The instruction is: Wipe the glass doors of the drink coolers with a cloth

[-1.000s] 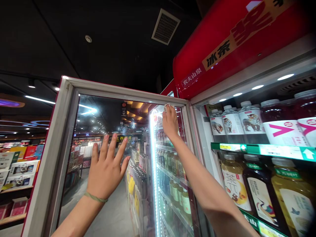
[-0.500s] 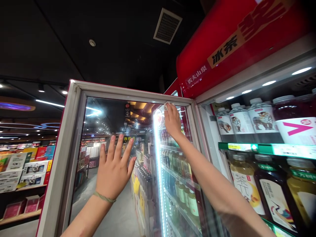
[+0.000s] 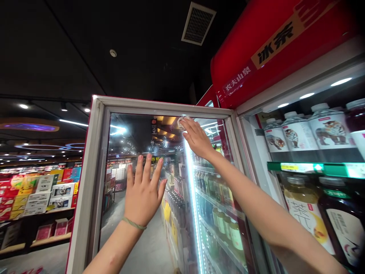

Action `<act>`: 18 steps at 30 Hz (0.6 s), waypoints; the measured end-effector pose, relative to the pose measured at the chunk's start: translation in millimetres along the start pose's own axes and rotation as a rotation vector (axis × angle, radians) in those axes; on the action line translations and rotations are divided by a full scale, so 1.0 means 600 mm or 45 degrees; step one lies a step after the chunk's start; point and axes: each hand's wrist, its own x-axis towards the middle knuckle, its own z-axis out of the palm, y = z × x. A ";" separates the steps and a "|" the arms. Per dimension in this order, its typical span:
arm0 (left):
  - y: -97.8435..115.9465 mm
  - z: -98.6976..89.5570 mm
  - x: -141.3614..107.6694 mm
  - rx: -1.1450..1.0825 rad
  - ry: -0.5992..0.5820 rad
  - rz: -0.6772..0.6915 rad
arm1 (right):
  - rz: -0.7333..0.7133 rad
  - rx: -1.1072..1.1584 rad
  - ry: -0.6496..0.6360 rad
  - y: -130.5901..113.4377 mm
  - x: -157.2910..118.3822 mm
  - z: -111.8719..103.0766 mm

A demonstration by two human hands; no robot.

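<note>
A glass fridge door (image 3: 99,160) with a pale frame stands swung open in front of me. My left hand (image 3: 143,192), with a thin cord round its wrist, lies on the pane with its fingers spread and holds nothing. Near the top edge of the glass, my right hand (image 3: 196,137) presses a small whitish cloth (image 3: 181,121) against the pane under its fingertips. Most of the cloth is hidden by the fingers. Bottles and a bright light strip show in the glass.
To the right is the red-topped fridge (image 3: 239,64), with bottles (image 3: 332,127) above a green price rail (image 3: 276,166) and more bottles below. Shelves of boxed goods (image 3: 38,194) stand at the left, beyond the door. A ceiling vent (image 3: 199,23) is overhead.
My right hand has slid left along the top of the glass with the cloth. The view has shifted a little to the left; my left hand stays on the pane.
</note>
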 end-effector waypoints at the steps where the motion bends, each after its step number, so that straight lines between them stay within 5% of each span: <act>1: 0.000 0.000 0.000 -0.001 0.005 0.005 | 0.061 -0.003 0.045 -0.001 0.001 0.000; 4: 0.000 0.000 0.000 0.008 0.009 0.006 | 0.174 0.007 0.146 -0.006 0.006 0.002; 8: 0.000 0.000 0.000 0.034 -0.009 0.002 | -0.040 0.030 0.027 -0.015 0.011 0.004; 12: 0.000 0.001 0.000 0.060 -0.001 0.011 | 0.104 0.044 0.120 -0.026 0.018 0.005; 16: 0.000 0.001 0.000 0.039 -0.001 0.000 | -0.098 0.102 -0.027 -0.036 0.020 0.005; 18: 0.001 0.000 0.000 0.029 0.000 -0.004 | -0.061 0.104 0.004 -0.039 0.020 0.007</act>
